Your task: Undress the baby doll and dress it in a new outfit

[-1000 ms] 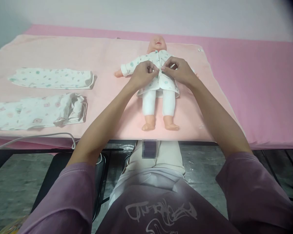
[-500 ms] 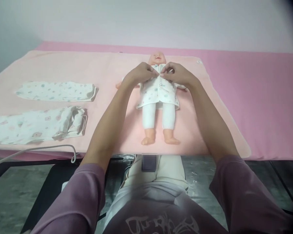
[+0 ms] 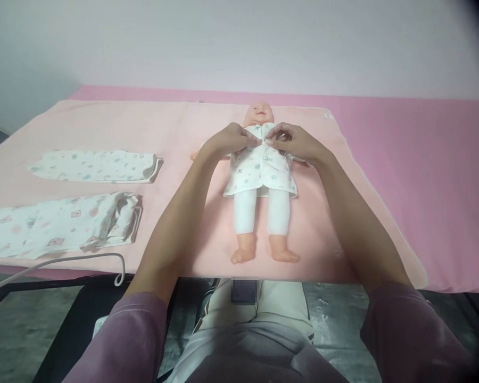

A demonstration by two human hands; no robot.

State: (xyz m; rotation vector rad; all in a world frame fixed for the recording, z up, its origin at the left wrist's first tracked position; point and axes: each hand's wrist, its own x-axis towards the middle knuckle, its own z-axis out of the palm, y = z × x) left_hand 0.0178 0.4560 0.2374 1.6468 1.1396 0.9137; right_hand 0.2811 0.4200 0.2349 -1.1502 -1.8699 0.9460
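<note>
A baby doll point(image 3: 246, 249) lies on its back, head away from me, in a white patterned shirt point(image 3: 247, 173) with a front opening and white leg coverings. My left hand point(image 3: 233, 139) pinches the shirt's front edge at the chest. Close beside it, my right hand point(image 3: 293, 141) pinches the opposite edge near a fastener, its fingers curled. The fingertips of both hands nearly meet at the opening. Another fastener point(image 3: 265, 157) shows just below them. What lies between the fingertips is too small to make out.
A peach mat point(image 3: 175, 122) covers much of the pink table point(image 3: 435, 186). To the left lie a folded patterned cloth point(image 3: 91, 166) and a bulkier folded patterned garment point(image 3: 56, 223). A white cable point(image 3: 80, 256) loops over the near left edge. A wall stands behind.
The whole view has shifted, so the table and doll sit lower in the picture. Both hands stay at the shirt's front opening, with only slight finger movement.
</note>
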